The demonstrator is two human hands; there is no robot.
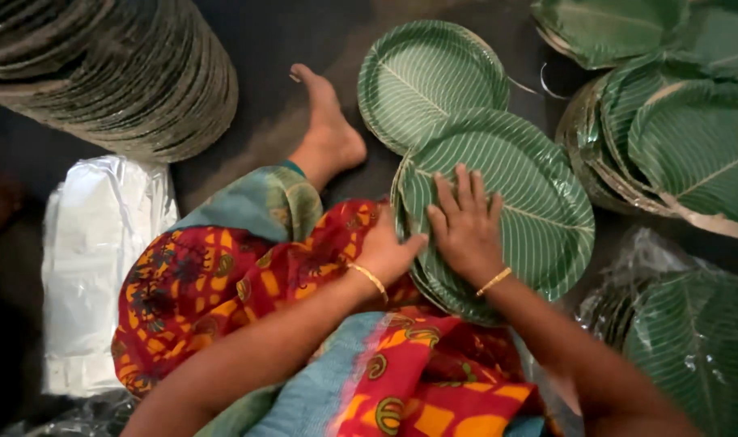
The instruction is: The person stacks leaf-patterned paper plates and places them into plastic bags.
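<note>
Centrally, a small stack of round green leaf-patterned paper plates (531, 202) leaned tilted against the person's lap, its lower rim tucked against the red, orange and teal patterned cloth (223, 275) over the knees. Her right hand (466, 226) lay flat on the top plate's face, fingers spread and pressing rather than closed around anything, a thin gold bangle (494, 281) at the wrist. Her left hand (389, 251) cupped the stack's left edge, thumb toward the plates, holding that rim loosely; how far the fingers wrapped behind could not be told. Just beyond the stack, touching or overlapping its upper rim, a single matching green plate (422, 77) lay flat on the dark floor (288, 32). A bare foot (328, 125) rested beside that plate on the floor. To the right, a heap of the same green plates (684, 137) crowded close to the stack's edge, some overlapping each other, and lower right more plates sat inside a clear plastic wrapper (684, 340). At upper left, well apart, a tall stack of plates lying on its side (118, 73) showed only its dull rims. Below it lay a pile of white plastic bags (98, 259) near the knee. Open floor showed mainly between the foot and the sideways stack.
</note>
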